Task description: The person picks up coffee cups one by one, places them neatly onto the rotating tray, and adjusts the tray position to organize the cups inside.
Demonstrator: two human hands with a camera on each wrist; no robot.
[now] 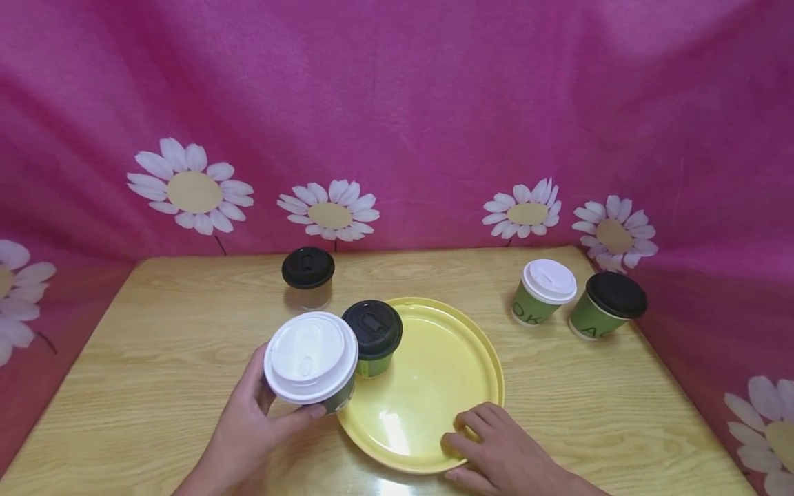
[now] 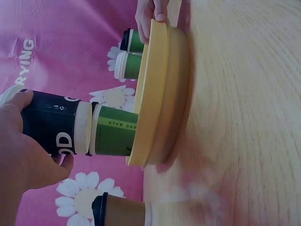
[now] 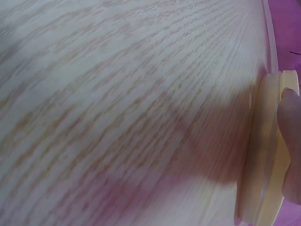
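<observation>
My left hand [image 1: 248,420] grips a dark paper coffee cup [image 2: 51,123] with a white lid [image 1: 310,358], fingers and thumb round its sides. The cup is held upright, higher than the tray. Near the left side of the round yellow tray [image 1: 459,386] stands a green cup [image 2: 113,132] with a black lid [image 1: 372,329]. The held cup partly hides it in the head view; whether the two touch, I cannot tell. At the tray's front right, my right hand [image 1: 502,448] holds the rim, fingers over the inside and thumb outside.
A brown cup [image 1: 313,296] with a black lid stands behind the tray to the left. Farther right are a green cup with a white lid [image 1: 536,303] and another with a black lid [image 1: 595,317]. A pink flowered cloth [image 1: 397,124] hangs behind the wooden table [image 1: 155,344].
</observation>
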